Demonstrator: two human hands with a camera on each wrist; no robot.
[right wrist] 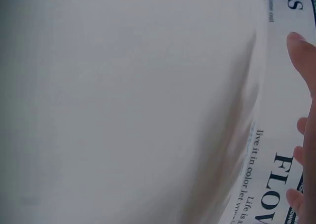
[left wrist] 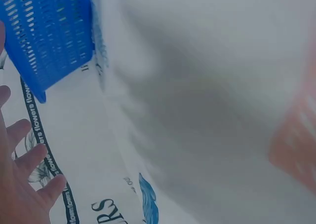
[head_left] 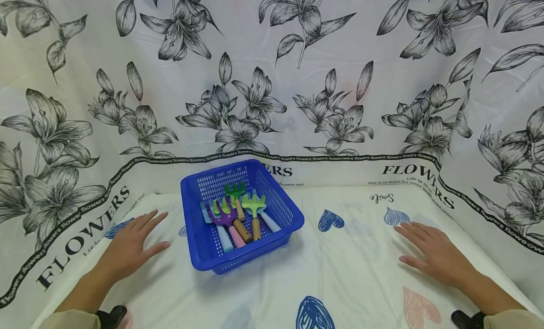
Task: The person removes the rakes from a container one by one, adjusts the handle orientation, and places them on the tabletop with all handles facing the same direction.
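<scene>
A blue plastic basket (head_left: 199, 259) stands left of centre on the white cloth, its walls perforated. Inside it lie several small toy garden forks: a purple fork (head_left: 224, 216) with a pink handle, a light green fork (head_left: 253, 204) with a wooden handle, a dark green fork (head_left: 235, 189), and others with pale blue handles. My left hand (head_left: 129, 244) hovers to the left of the basket, fingers spread and holding nothing. Off to the right, my right hand (head_left: 437, 253) is held over the cloth, fingers extended, nothing in it. In the left wrist view the basket's side (left wrist: 47, 31) shows beyond the fingertips.
The white cloth (head_left: 352, 272) carries printed blue and pink hearts. Behind it hangs a white curtain (head_left: 289, 83) with black lily drawings and a dark lettered border. Dark wrist straps (head_left: 112, 316) show at both sleeves.
</scene>
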